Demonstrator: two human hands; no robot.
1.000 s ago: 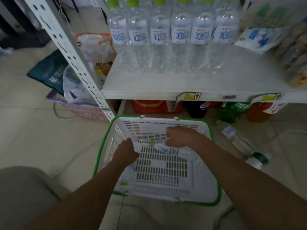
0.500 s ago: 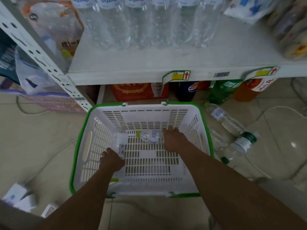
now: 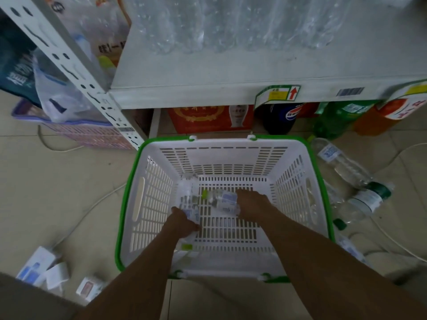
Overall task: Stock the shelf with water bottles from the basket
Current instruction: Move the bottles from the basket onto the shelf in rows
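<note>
Left grip (image 3: 184, 221), right grip (image 3: 250, 204) around bottles (image 3: 225, 200)

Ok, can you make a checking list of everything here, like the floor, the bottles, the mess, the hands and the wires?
Surface: tiled floor; basket stands on it before the shelf.
Job's things: left bottle and right bottle lie in the basket; shelf bottles stand in a row.
Clutter: loose bottles and small boxes on the floor.
Hands: left hand grips left bottle; right hand grips right bottle.
Cables: white cables on the floor, both sides of the basket.
Surroundings: pink basket, bag, sodas under the shelf.
</note>
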